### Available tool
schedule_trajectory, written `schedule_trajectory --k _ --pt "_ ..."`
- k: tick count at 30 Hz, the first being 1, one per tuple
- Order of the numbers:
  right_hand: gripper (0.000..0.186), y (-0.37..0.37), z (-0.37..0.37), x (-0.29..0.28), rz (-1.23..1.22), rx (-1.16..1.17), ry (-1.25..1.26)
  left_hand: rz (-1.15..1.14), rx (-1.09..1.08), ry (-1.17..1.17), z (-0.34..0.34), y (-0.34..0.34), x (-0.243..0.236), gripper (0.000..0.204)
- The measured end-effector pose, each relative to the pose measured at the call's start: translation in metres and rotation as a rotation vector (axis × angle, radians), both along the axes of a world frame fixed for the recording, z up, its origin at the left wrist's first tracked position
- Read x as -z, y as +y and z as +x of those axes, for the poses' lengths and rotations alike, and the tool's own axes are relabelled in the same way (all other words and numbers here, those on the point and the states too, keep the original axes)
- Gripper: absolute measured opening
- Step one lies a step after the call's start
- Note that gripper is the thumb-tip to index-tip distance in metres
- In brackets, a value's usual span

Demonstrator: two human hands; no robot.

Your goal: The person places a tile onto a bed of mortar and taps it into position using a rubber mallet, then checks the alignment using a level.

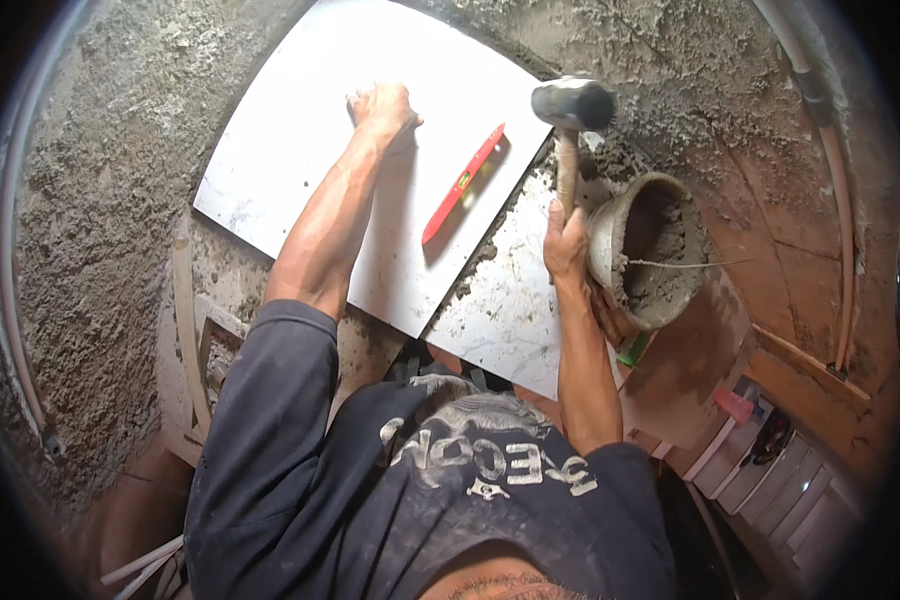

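Note:
A mallet (572, 104) with a heavy dark head and a wooden handle is raised at the right, my right hand (566, 245) wrapped round the lower handle. My left hand (382, 112) rests on a large white tile (300, 130) with its fingers curled in; whatever may be inside them is hidden. A red spirit level (463, 183) with a greenish vial lies diagonally on the same tile, between my two hands. The mallet head appears over the tile's right corner, and I cannot tell whether it touches.
A bucket of wet mortar (655, 250) stands just right of my right forearm, a cord across its mouth. Another white tile (515, 320), spotted with mortar, adjoins the large one. Rough plastered walls (100, 200) close in around. A pipe (830, 160) runs up the right wall.

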State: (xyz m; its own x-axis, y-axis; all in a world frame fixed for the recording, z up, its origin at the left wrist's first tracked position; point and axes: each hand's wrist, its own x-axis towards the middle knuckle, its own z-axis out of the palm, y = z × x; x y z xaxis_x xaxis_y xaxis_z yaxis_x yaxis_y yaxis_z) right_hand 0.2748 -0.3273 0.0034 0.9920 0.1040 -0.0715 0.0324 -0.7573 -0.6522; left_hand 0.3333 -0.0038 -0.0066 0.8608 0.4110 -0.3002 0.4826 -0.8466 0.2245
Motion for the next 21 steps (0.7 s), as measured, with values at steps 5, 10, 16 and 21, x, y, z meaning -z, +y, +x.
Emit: schedule_trajectory --k 5,10,16,21 --pt "0.049 0.000 -0.004 0.004 -0.125 0.031 0.059 -0.035 0.009 -0.001 -0.004 -0.002 0.000 0.040" --pt "0.045 -0.004 -0.031 -0.036 0.030 0.057 0.050 -0.087 -0.009 -0.036 -0.012 0.001 0.004 0.047" --pt "0.045 -0.029 -0.107 -0.028 0.048 0.011 -0.077 -0.015 0.041 -0.089 -0.013 0.004 0.020 0.047" --pt "0.050 -0.044 -0.135 -0.011 0.025 0.015 0.106 -0.271 0.046 -0.337 -0.053 -0.021 0.039 0.051"
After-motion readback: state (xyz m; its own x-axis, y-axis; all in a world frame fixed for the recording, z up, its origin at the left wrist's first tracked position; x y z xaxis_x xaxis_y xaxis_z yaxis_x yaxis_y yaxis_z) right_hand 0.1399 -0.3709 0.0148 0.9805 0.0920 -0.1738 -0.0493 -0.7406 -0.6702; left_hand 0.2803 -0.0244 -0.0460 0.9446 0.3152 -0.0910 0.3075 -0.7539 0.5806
